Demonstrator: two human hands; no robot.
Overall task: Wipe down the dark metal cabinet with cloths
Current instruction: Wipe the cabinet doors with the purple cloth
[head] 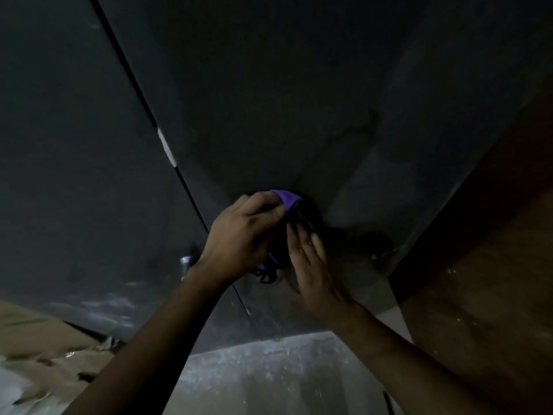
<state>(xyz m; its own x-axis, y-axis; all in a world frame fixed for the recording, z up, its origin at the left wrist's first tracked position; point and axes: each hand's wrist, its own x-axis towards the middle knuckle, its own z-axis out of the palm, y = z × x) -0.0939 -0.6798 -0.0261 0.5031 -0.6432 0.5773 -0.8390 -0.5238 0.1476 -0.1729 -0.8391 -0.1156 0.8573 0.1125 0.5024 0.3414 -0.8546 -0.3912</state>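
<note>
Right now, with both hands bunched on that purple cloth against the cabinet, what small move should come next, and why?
Probably spread the purple cloth flat and sweep right. The left hand grips it bunched while the right hand presses on it against the cabinet, and pale smudges show on the panel to the right.

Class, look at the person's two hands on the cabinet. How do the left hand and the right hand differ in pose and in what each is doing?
The left hand is curled, fingers gripping the purple cloth; the right hand is flatter, fingers stretched out. The left hand shows its back and knuckles; the right hand lies beside a darker bunched cloth, and whether it grips it is unclear. Both press toward the same spot on the dark metal cabinet.
</note>
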